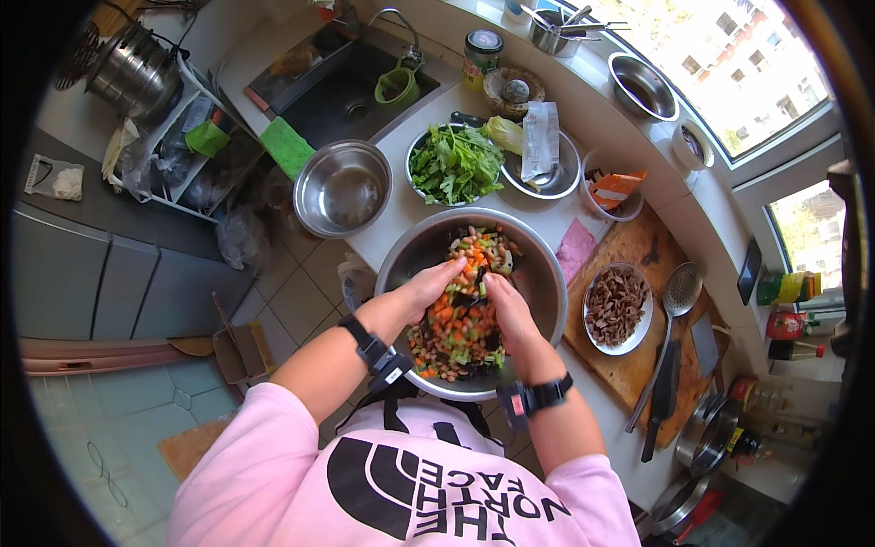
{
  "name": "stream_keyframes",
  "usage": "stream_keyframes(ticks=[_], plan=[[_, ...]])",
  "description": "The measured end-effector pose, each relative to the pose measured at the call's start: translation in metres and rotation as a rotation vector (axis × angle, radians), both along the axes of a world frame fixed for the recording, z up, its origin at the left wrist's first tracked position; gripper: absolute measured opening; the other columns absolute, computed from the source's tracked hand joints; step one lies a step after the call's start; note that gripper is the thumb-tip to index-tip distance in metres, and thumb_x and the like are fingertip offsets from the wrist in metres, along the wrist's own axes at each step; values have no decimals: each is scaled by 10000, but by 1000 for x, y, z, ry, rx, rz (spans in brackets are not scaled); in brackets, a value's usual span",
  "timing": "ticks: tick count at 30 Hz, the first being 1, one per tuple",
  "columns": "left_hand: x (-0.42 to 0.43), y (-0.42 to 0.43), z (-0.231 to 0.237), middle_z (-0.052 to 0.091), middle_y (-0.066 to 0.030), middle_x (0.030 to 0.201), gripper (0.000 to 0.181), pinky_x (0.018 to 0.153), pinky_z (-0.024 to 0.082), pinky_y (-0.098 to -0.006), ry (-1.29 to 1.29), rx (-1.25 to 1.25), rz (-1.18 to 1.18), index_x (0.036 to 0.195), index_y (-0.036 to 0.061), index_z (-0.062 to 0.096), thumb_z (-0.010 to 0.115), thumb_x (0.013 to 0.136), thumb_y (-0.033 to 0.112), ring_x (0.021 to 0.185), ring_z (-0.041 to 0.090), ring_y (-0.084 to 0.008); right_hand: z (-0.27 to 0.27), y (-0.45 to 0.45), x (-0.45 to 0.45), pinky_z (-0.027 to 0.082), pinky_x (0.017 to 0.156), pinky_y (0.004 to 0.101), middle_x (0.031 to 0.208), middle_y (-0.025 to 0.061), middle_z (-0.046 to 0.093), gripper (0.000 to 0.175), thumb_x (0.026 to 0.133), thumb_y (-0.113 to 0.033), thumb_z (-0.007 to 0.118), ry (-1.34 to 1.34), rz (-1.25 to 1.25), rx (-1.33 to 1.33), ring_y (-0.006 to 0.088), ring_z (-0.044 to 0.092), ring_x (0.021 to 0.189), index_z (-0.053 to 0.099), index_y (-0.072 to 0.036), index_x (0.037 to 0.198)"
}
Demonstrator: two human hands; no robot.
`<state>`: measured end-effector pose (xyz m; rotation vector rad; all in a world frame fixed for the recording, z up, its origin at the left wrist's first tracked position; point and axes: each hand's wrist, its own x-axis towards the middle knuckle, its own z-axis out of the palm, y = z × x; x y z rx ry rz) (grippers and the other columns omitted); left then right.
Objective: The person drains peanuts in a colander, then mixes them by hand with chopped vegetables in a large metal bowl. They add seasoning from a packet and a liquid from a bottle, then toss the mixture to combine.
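Note:
Before me is a large metal basin (557,301) with a mix of peanuts, diced carrot, chopped celery and dark pieces (461,328). Both my hands are inside it, palms facing each other, with some of the mix between them. My left hand (432,287) touches the mix on the left side. On the right, my right hand (511,311) has its fingers against the mix. The fingertips of the two hands are slightly apart. Whether either hand grips any pieces cannot be told. Some of the mix below the hands looks blurred.
Leafy greens (454,164) fill a bowl behind the basin, beside a bare metal bowl (342,190). To the right, a cutting board (581,328) bears a plate of sliced meat (617,308), a skimmer (682,287) and a knife (663,396). A sink (342,89) lies back left.

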<state>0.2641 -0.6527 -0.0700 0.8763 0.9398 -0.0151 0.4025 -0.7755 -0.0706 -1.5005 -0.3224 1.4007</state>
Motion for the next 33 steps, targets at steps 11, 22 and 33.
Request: stream_keyframes(ticks=[11,22,33], plan=[[41,27,-46,565,-145,1320,575,950,475,-320,-54,432,-76,1382,29,492,629,962,396,1177,539,-183,-37,50,32,474,778,258,1033,30,657,423,943,-243,644,-200,69,52,106,572,900,587,-22,1299],[-41,-24,-11,469,-156,1445,693,1087,395,-387,56,319,-18,1531,121,311,653,942,252,1302,483,-256,5,-46,5,396,1084,357,1437,162,481,538,932,-170,587,-119,-229,-99,259,481,1305,442,-53,1437],[-40,-22,-3,529,-94,1379,505,1067,419,-354,54,717,59,1410,69,505,614,957,264,1243,538,-219,14,-56,-16,399,1028,369,1387,68,508,580,958,-196,564,-267,-110,29,192,494,1235,373,-84,1494]])
